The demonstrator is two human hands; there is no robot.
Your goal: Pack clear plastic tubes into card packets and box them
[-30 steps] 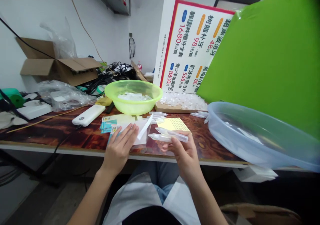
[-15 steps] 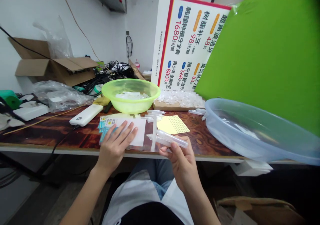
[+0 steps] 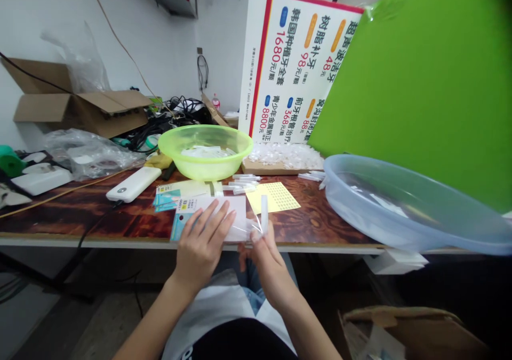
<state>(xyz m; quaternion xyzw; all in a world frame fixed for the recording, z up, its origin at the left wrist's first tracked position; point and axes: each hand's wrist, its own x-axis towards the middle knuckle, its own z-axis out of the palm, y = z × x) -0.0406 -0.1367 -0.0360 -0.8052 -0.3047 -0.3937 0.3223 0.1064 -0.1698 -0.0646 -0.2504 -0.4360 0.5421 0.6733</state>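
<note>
Plastic sleeve, one, clear, lying at the front edge of the desk, with one white card inside (or beneath; hard to tell).

Left hand, one: fingers spread, flat on the card. Right hand, one: fingers pinched on the sleeve's edge, touching one upright white strip.

Behind and around, on the desk:
- Basins, two: yellow-green, holding white pieces, behind the sleeve; pale blue, at right, tilted.
- Label sheet, one, yellow, just beyond the sleeve.
- Leaflets, a small stack, left of the label sheet.
- Tubes, at least three, clear, beside the label sheet.
- Power bank, one, white.
</note>
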